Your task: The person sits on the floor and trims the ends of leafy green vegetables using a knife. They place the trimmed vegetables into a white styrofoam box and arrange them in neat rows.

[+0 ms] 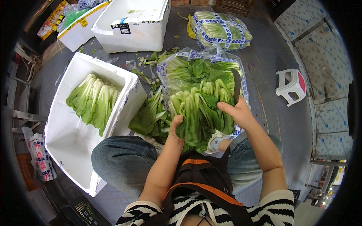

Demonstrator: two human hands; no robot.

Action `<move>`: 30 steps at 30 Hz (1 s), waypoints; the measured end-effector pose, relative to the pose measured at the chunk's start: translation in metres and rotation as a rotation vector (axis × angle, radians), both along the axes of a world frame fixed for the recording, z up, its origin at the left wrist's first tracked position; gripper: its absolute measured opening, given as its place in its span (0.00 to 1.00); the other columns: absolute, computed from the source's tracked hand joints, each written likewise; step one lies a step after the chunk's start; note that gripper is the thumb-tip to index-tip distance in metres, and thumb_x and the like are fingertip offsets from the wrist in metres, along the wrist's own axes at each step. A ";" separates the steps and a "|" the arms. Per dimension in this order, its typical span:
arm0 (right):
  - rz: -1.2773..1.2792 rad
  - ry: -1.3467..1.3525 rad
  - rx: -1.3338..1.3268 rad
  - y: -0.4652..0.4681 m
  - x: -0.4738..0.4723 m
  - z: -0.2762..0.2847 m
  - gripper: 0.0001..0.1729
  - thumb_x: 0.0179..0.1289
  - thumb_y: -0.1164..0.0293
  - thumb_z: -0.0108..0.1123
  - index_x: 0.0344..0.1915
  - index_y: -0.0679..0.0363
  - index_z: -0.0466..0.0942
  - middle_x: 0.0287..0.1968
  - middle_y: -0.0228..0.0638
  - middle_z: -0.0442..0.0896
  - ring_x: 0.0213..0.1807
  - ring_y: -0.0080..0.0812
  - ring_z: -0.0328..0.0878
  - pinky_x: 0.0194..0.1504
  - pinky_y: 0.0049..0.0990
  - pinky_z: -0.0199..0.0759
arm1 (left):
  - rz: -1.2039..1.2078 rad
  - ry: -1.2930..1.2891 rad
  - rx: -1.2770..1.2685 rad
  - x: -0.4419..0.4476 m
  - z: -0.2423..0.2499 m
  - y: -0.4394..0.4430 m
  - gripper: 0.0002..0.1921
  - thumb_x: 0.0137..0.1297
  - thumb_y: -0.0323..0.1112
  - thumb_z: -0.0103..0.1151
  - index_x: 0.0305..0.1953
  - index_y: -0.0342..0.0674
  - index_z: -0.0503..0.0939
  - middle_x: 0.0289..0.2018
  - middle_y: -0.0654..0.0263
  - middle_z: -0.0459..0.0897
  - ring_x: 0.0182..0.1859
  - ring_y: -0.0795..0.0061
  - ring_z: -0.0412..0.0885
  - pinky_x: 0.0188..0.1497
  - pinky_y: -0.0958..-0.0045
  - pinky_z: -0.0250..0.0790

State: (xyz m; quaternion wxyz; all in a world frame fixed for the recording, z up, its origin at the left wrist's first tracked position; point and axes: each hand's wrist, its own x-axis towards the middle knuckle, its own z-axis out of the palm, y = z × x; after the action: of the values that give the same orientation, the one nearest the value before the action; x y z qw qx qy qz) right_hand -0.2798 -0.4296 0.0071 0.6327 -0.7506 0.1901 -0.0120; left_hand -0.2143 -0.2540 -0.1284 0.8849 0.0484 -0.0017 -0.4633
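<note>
A wide bunch of bok choy [193, 121] is held between my two hands, its cut stem ends upward and the dark green leaves hanging down. My left hand [177, 125] grips the bunch's left side, most of its fingers hidden behind the leaves. At the right side, my right hand [237, 111] presses its thumb on the stalks and also holds a knife, whose dark, curved blade [236, 86] points away from me. Behind the bunch lies an opened clear plastic bag [162, 69] full of more greens. To the left, a white foam box [60, 130] contains a row of bok choy [96, 99].
Loose trimmed leaves [148, 121] cover the floor between foam box and bag. Another foam box [135, 38] stands farther back, near a wrapped pack of greens [222, 29]. A white plastic stool [291, 87] is at right. My bent knees [121, 161] flank the work.
</note>
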 end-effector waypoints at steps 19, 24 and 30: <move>0.451 -0.012 -0.577 0.031 -0.007 0.002 0.62 0.45 0.58 0.71 0.69 0.63 0.36 0.63 0.54 0.57 0.50 0.47 0.71 0.47 0.37 0.67 | 0.041 -0.360 0.502 -0.007 0.054 -0.001 0.36 0.44 0.30 0.70 0.57 0.36 0.64 0.47 0.62 0.76 0.48 0.71 0.75 0.50 0.70 0.70; 0.169 -0.051 0.082 0.021 -0.009 0.026 0.50 0.47 0.80 0.67 0.68 0.61 0.48 0.58 0.43 0.70 0.31 0.15 0.68 0.31 0.15 0.64 | 0.232 -0.418 0.380 -0.013 0.074 0.005 0.34 0.43 0.22 0.67 0.56 0.36 0.66 0.48 0.64 0.76 0.49 0.71 0.75 0.52 0.70 0.67; 0.230 -0.153 -0.225 0.061 0.009 0.059 0.41 0.40 0.83 0.67 0.60 0.64 0.66 0.51 0.33 0.78 0.27 0.11 0.64 0.27 0.14 0.59 | 0.342 -0.432 0.329 -0.021 0.111 0.037 0.34 0.45 0.22 0.66 0.57 0.36 0.65 0.50 0.65 0.73 0.53 0.71 0.72 0.55 0.69 0.64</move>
State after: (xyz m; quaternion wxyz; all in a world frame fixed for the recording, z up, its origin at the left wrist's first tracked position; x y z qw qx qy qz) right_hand -0.2712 -0.3685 0.0656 0.5546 -0.8303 0.0518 -0.0176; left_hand -0.2353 -0.2174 -0.0175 0.9093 0.2878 -0.1063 -0.2810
